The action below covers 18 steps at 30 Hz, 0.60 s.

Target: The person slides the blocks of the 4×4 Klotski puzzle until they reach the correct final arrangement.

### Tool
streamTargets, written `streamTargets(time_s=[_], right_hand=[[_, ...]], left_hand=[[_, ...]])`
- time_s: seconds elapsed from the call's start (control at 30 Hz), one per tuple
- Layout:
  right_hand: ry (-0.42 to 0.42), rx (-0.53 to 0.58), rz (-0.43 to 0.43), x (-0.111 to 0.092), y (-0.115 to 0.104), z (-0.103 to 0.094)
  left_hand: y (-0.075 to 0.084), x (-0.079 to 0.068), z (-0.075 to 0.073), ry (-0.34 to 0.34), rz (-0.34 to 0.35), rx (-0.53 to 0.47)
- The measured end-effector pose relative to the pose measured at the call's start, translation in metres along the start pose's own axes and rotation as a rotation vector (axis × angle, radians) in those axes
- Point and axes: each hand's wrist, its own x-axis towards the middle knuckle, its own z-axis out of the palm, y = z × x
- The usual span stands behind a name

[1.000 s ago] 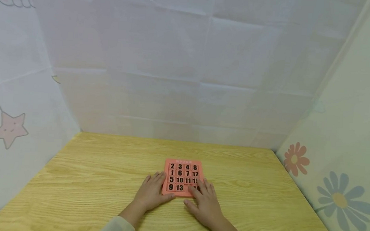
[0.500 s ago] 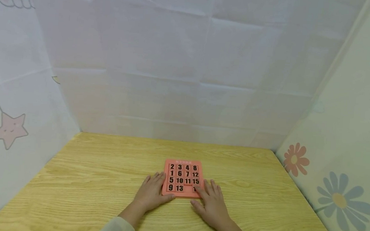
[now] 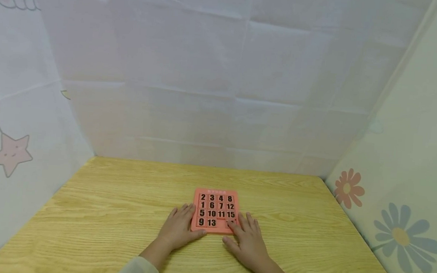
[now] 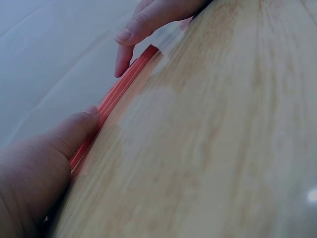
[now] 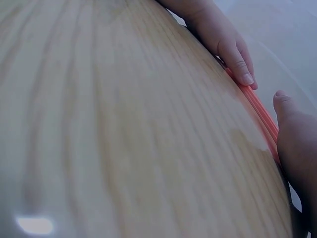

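Observation:
A pink number sliding puzzle (image 3: 216, 209) lies flat on the table, its tiles bearing black numbers. One slot in its bottom row, right of the 13 tile (image 3: 211, 223), has no tile. My left hand (image 3: 178, 229) holds the board at its near left corner, thumb along the front edge and fingers along the left side. From the right, my right hand (image 3: 248, 243) reaches over the near right corner. Its index fingertip touches the 14 tile (image 3: 229, 225) and partly covers it, while the thumb stays off the board. Both wrist views show the puzzle's edge (image 4: 124, 84) low on the tabletop.
The wood-grain table (image 3: 125, 193) stretches around the puzzle on all sides. Pale cloth walls (image 3: 222, 78) enclose it at the back and both sides, printed with a star (image 3: 9, 154) on the left and flowers (image 3: 400, 236) on the right.
The right hand shifted right, uncovering the 15 tile, then came slightly back left with its index finger on the 14 tile. My left hand has kept its place on the board.

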Motion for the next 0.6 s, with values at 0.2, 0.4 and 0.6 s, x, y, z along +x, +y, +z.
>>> streamTargets(time_s=[0.2,0.4,0.6], right_hand=[[0.006,-0.013,-0.039,0.003,-0.003,0.003],[-0.015,-0.016,-0.057,0.008,-0.010,0.007],[-0.033,-0.018,-0.058,0.010,-0.013,0.008]], left_hand=[[0.000,0.000,-0.001,-0.001,-0.005,-0.005],[-0.001,0.001,0.001,-0.001,0.000,0.006],[-0.003,0.001,0.002,0.004,0.002,0.012]])
